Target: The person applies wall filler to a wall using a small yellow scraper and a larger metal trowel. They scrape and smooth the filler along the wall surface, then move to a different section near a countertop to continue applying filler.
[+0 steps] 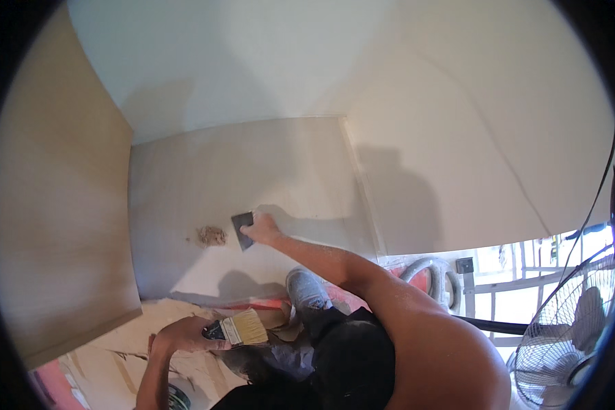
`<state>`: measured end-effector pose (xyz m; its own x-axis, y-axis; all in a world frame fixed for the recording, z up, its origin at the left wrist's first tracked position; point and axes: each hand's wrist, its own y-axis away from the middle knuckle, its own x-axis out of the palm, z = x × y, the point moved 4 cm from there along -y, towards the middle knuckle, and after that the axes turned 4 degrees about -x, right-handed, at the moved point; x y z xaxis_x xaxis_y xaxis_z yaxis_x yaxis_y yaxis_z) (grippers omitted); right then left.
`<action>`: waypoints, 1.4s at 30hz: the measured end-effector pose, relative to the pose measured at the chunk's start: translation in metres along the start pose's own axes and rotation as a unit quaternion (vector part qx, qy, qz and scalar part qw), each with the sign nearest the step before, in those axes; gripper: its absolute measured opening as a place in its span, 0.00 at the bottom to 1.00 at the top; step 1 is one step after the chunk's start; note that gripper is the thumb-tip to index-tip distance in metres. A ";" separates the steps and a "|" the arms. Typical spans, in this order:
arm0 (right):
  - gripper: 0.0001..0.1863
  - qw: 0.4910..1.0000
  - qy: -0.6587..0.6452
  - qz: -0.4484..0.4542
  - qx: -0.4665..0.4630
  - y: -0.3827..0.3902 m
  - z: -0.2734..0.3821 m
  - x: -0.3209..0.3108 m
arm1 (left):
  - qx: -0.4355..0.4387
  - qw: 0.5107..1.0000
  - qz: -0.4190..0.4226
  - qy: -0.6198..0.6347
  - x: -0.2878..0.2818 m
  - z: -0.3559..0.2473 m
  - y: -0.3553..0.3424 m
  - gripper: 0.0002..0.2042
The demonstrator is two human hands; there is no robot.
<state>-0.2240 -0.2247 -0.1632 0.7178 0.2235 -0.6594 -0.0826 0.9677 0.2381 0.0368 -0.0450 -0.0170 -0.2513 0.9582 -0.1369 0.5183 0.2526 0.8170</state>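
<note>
My right hand (264, 229) reaches far out over the pale wooden panel (307, 171), its fingers closed on a dark grey flat rectangular block (242, 230). Just left of that block, a patch of loose brown crumbs (212, 236) lies on the panel, apart from it. Nearer to me and lower left, my left hand (184, 334) is wrapped round the dark handle of a paintbrush (247, 329). The brush's pale bristles point right, away from the panel.
A tall wooden side panel (68, 184) borders the left, and a pale wall (471, 150) the right. A fan (560, 335) stands at the right beside a coiled grey hose (427, 273). My dusty shoe (307, 290) is at the panel's near edge. Brown sheeting (109, 355) covers the lower-left floor.
</note>
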 end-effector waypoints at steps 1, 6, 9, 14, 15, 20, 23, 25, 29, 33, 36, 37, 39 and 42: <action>0.26 1.000 0.003 0.010 -0.007 -0.001 0.010 -0.004 | 0.033 0.999 -0.019 0.020 -0.010 -0.005 0.003 0.34; 0.27 0.997 -0.011 -0.036 -0.070 0.015 0.030 -0.055 | 0.010 0.967 -0.154 0.204 -0.053 -0.048 0.028 0.25; 0.27 0.999 -0.019 -0.010 -0.049 0.014 -0.005 -0.094 | 0.059 0.921 -0.247 0.297 -0.062 -0.038 0.028 0.21; 0.26 0.985 -0.106 -0.060 0.125 0.012 -0.064 -0.148 | 0.119 0.845 -0.320 0.411 -0.076 -0.020 0.019 0.14; 0.26 0.984 -0.114 -0.054 0.127 0.011 -0.077 -0.155 | 0.127 0.830 -0.331 0.431 -0.078 -0.018 0.016 0.13; 0.25 0.966 -0.192 -0.019 0.170 -0.006 -0.067 -0.146 | 0.111 0.748 -0.389 0.527 -0.080 -0.008 0.015 0.10; 0.21 0.943 -0.290 0.072 0.148 -0.021 -0.058 -0.135 | 0.146 0.764 -0.461 0.428 -0.077 -0.001 -0.011 0.17; 0.22 0.912 -0.372 0.128 0.114 -0.011 -0.006 -0.120 | 0.121 0.766 -0.502 0.382 -0.070 -0.015 -0.002 0.26; 0.24 0.742 -0.636 0.205 0.045 0.024 0.100 -0.084 | 0.131 0.788 -0.564 0.211 -0.069 0.003 -0.022 0.34; 0.21 0.712 -0.664 0.216 0.075 0.050 0.157 -0.075 | 0.213 0.778 -0.476 0.351 -0.067 -0.049 -0.002 0.29; 0.17 0.745 -0.631 0.214 0.024 0.063 0.175 -0.073 | 0.218 0.774 -0.478 0.354 -0.064 -0.069 0.003 0.19; 0.16 0.808 -0.548 0.216 -0.012 0.067 0.180 -0.074 | 0.175 0.768 -0.474 0.393 -0.065 -0.073 0.008 0.17; 0.15 0.904 -0.361 0.210 -0.087 0.073 0.184 -0.081 | 0.187 0.741 -0.489 0.420 -0.066 -0.067 0.006 0.16; 0.15 0.905 -0.364 0.179 -0.130 0.068 0.176 -0.089 | 0.194 0.687 -0.463 0.525 -0.066 -0.058 0.006 0.15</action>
<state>-0.1716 -0.1997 0.0370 0.8703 0.4835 0.0933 -0.4915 0.8645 0.1051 0.0091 -0.1141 0.0295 -0.9658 -0.2122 0.1488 -0.1342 0.9008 0.4130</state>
